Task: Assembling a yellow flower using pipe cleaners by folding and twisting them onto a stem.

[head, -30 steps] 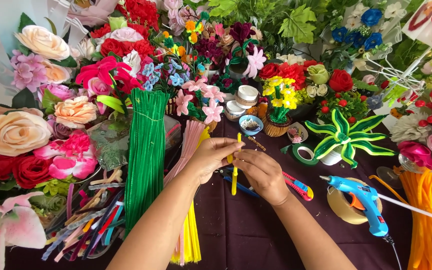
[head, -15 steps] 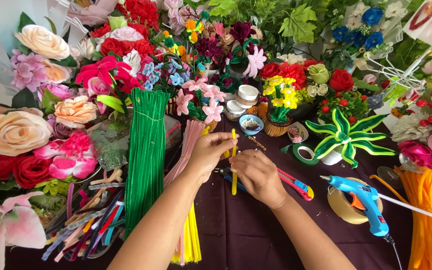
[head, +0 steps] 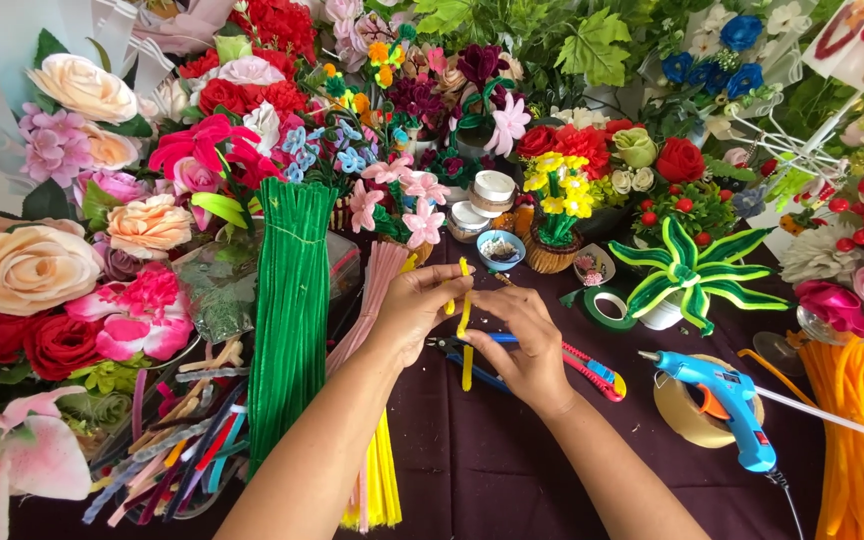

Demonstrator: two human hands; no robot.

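Above the dark purple surface [head: 512, 470] our two hands pinch one yellow pipe cleaner [head: 466, 325] upright, left hand [head: 414, 308] fingertips closed high, right hand [head: 520, 345] closed lower. Right lies a blue glue gun [head: 724, 402]; beyond, a yellow flower pot [head: 558, 225].

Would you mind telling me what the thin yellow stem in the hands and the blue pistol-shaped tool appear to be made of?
The thin yellow stem looks like fuzzy chenille, probably over wire: matte, napped surface. The blue pistol-shaped tool seems smooth, slightly glossy moulded plastic.
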